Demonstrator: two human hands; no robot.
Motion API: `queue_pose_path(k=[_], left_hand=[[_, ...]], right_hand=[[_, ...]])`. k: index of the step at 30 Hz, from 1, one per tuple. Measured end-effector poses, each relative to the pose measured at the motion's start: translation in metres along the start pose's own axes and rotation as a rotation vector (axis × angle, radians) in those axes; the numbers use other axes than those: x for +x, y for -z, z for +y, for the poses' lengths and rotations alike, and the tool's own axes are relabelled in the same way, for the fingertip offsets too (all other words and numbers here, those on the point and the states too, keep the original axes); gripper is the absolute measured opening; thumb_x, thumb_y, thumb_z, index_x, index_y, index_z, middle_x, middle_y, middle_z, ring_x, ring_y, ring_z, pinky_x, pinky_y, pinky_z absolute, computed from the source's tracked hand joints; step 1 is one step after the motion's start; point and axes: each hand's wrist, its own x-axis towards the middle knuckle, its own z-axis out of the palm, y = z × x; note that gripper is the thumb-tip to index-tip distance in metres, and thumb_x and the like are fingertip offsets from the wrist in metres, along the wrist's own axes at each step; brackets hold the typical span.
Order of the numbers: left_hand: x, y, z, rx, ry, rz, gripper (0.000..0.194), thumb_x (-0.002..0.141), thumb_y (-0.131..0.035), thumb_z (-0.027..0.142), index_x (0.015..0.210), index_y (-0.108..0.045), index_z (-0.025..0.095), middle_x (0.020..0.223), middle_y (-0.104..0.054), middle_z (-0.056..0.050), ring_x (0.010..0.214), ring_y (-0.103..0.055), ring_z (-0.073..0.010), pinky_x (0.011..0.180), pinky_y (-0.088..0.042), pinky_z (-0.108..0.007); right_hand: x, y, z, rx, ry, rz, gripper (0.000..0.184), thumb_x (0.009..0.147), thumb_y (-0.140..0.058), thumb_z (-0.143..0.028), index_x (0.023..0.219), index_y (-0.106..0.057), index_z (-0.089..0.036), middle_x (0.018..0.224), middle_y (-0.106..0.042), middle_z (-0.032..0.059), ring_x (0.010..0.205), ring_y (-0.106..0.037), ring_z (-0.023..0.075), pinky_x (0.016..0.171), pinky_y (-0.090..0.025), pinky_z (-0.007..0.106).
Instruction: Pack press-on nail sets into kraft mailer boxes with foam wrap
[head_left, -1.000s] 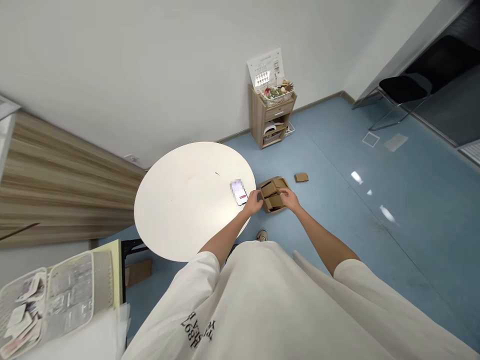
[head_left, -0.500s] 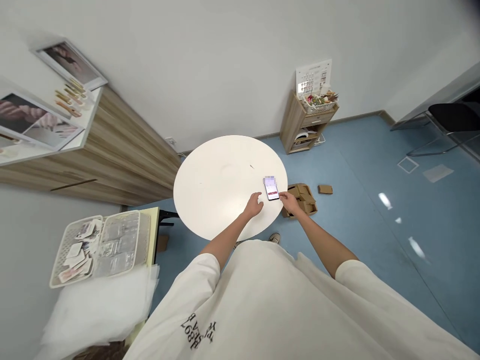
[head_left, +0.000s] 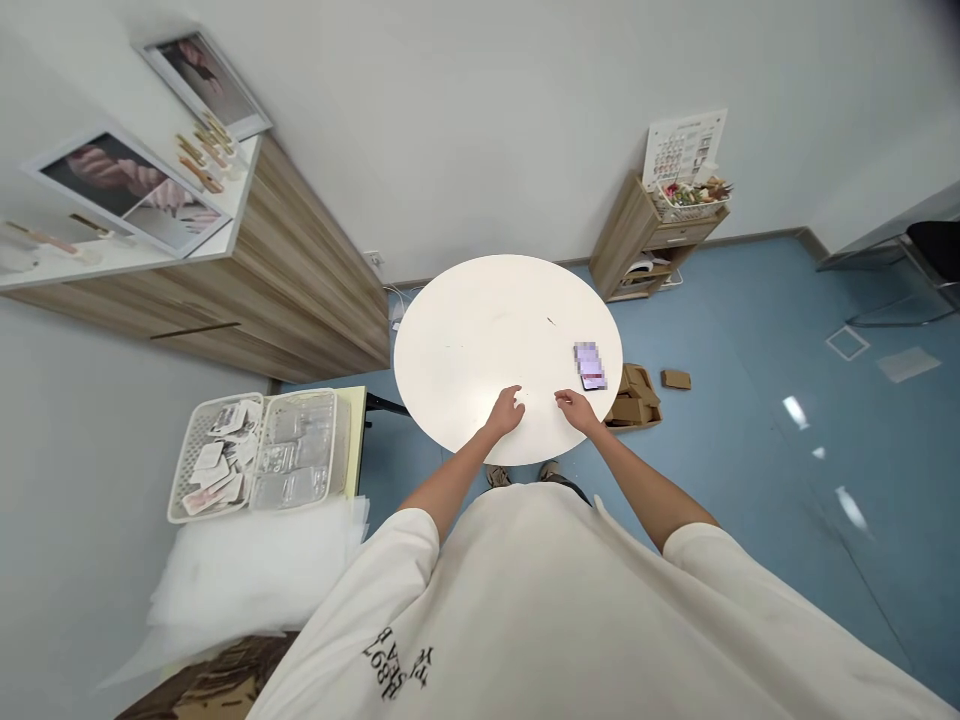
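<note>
A phone [head_left: 590, 367] with a lit, partly blurred screen lies flat near the right side of the white oval table [head_left: 465, 330]. Over the table's near part is my left hand [head_left: 506, 410], thumb and fingers apart and nothing in it. My right hand [head_left: 575, 410] is a short way to its right, just below and left of the phone and apart from it. Its fingers are parted and hold nothing I can see. A small dark mark or thin item [head_left: 551, 321] shows on the tabletop beyond the hands.
At left, two white baskets [head_left: 196, 425] with packets stand by white translucent sheets [head_left: 247, 570]. A wood-grain cabinet [head_left: 315, 240] bears framed pictures. Flattened cardboard in a box [head_left: 637, 400] lies on the floor at right, near a small shelf unit [head_left: 626, 230]. A chair [head_left: 930, 250] is far right.
My view has turned left, so the table and room sit further right. My right hand has come away from the phone's edge, leaving the phone lying to its upper right.
</note>
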Motion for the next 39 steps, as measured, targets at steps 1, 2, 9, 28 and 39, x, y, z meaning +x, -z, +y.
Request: queue_pose_path(k=[1, 2, 9, 28, 39], left_hand=[[-0.003, 0.004, -0.001, -0.009, 0.001, 0.018, 0.054, 0.093, -0.052, 0.023, 0.146, -0.044, 0.02, 0.156, -0.039, -0.015, 0.129, -0.055, -0.029, 0.108, -0.048, -0.042], [-0.006, 0.007, -0.003, -0.018, 0.002, 0.04, 0.054, 0.093, -0.052, 0.023, 0.146, -0.044, 0.02, 0.156, -0.039, -0.015, 0.129, -0.055, -0.0289, 0.108, -0.048, -0.042], [-0.032, 0.021, -0.015, -0.084, 0.04, 0.223, 0.055, 0.092, -0.055, 0.028, 0.147, -0.045, 0.023, 0.156, -0.041, -0.013, 0.129, -0.056, -0.0289, 0.108, -0.048, -0.043], [-0.154, 0.07, -0.086, -0.13, 0.21, 0.555, 0.05, 0.093, -0.052, 0.031, 0.142, -0.05, 0.021, 0.15, -0.047, -0.016, 0.129, -0.056, -0.0296, 0.101, -0.052, -0.042], [-0.218, 0.2, -0.163, 0.03, 0.046, 0.616, 0.041, 0.092, -0.05, 0.02, 0.132, -0.059, 0.022, 0.133, -0.061, -0.009, 0.119, -0.061, -0.0241, 0.11, -0.046, -0.043]], right_hand=[[0.001, -0.002, -0.005, -0.008, 0.005, -0.011, 0.028, 0.084, -0.056, -0.029, 0.107, -0.071, -0.022, 0.117, -0.072, 0.0071, 0.108, -0.065, 0.0227, 0.099, -0.051, 0.041], [0.002, -0.004, -0.01, -0.015, 0.016, -0.027, 0.028, 0.084, -0.056, -0.03, 0.107, -0.071, -0.023, 0.117, -0.071, 0.0073, 0.108, -0.065, 0.0228, 0.098, -0.052, 0.041], [0.014, -0.025, -0.043, -0.073, 0.125, -0.177, 0.03, 0.084, -0.055, -0.031, 0.109, -0.07, -0.023, 0.119, -0.071, 0.0075, 0.107, -0.065, 0.0228, 0.096, -0.053, 0.042], [-0.008, -0.159, -0.099, -0.215, 0.339, -0.54, 0.029, 0.085, -0.053, -0.029, 0.109, -0.07, -0.025, 0.12, -0.071, 0.0047, 0.109, -0.066, 0.0219, 0.098, -0.052, 0.041], [-0.04, -0.318, -0.185, -0.255, 0.427, -0.558, 0.025, 0.085, -0.055, -0.024, 0.103, -0.073, -0.024, 0.11, -0.074, 0.0046, 0.101, -0.069, 0.0209, 0.098, -0.052, 0.039]])
